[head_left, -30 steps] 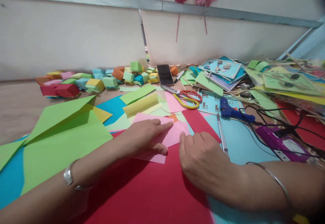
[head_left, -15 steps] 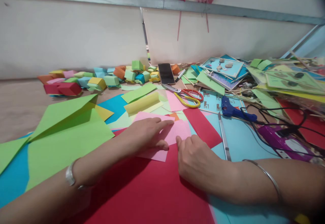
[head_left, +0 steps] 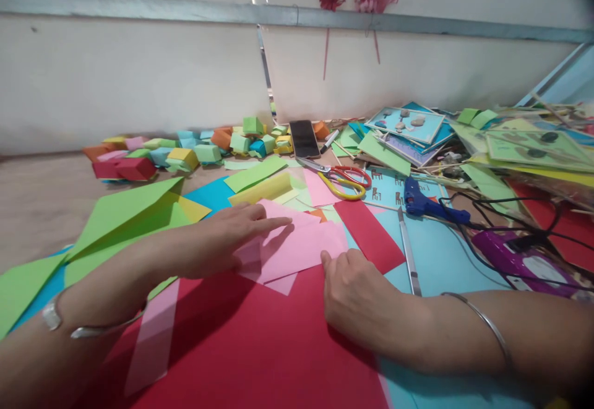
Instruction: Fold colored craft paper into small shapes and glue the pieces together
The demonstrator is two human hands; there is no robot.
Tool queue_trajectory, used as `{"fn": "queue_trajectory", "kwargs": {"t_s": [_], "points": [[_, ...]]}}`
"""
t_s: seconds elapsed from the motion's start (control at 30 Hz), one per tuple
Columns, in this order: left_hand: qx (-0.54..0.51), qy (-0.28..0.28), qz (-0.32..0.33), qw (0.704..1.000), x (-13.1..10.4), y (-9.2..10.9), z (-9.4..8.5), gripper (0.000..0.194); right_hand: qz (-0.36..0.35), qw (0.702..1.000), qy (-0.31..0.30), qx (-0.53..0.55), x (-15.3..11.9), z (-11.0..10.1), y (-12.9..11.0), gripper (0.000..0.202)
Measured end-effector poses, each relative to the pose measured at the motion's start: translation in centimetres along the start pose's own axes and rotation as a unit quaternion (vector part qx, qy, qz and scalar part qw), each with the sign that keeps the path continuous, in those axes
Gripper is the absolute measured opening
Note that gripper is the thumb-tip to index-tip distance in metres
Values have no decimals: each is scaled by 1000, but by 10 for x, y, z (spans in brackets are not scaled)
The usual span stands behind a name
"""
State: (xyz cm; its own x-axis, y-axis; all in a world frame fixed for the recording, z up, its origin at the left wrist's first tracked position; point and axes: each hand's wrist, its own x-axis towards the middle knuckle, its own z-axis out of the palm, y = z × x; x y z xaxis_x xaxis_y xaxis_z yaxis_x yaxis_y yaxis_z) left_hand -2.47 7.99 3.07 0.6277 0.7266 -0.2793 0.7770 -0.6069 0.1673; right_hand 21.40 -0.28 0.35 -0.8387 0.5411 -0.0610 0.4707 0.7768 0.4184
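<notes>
A folded sheet of pink paper (head_left: 301, 245) lies over a large red sheet (head_left: 260, 347), its left part slightly raised. My right hand (head_left: 359, 288) is closed at its lower right edge, the thumb pressed on the paper and the other fingers curled. Above the left part of the pink paper is my left hand (head_left: 223, 236), index finger stretched to the right and its thumb hidden. Past my right hand lie a red paper strip (head_left: 370, 236) and a utility knife (head_left: 409, 254).
Scissors (head_left: 341, 180), a phone (head_left: 304, 139) and small folded paper shapes (head_left: 182, 158) lie towards the back. At the right are a blue glue gun (head_left: 434, 205), a purple power strip (head_left: 522, 263) with black cords, and craft panels (head_left: 408, 125). Green sheets (head_left: 125, 217) lie at the left.
My left hand has slid left along the pink paper, uncovering more of it and a pink strip on the red sheet. My right hand stays nearly where it was.
</notes>
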Motion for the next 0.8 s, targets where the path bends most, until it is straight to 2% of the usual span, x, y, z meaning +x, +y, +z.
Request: {"fn": "queue_trajectory", "kwargs": {"t_s": [0.07,0.13,0.2,0.3,0.5,0.57,0.67,0.8], "points": [[-17,74,10,997,2,4,-3,57,0,1000,4,-2,0,0,-1,18],[-29,184,-59,981,9,12,-2,46,0,1000,2,-11,1,0,-1,20],[-63,235,-131,961,18,22,2,40,0,1000,-5,-24,2,1,-1,26],[-96,201,-134,966,27,35,12,40,0,999,-9,-45,3,1,-1,35],[-41,178,-103,978,28,44,27,35,-9,999,-10,-50,2,-2,0,33],[-31,195,-95,976,28,45,32,34,-8,999,-5,-45,1,-1,-1,27],[-82,259,-79,959,30,44,40,23,5,999,20,-36,0,6,-5,17],[-145,331,-52,931,31,41,43,21,86,990,111,-24,1,11,-8,17]]}}
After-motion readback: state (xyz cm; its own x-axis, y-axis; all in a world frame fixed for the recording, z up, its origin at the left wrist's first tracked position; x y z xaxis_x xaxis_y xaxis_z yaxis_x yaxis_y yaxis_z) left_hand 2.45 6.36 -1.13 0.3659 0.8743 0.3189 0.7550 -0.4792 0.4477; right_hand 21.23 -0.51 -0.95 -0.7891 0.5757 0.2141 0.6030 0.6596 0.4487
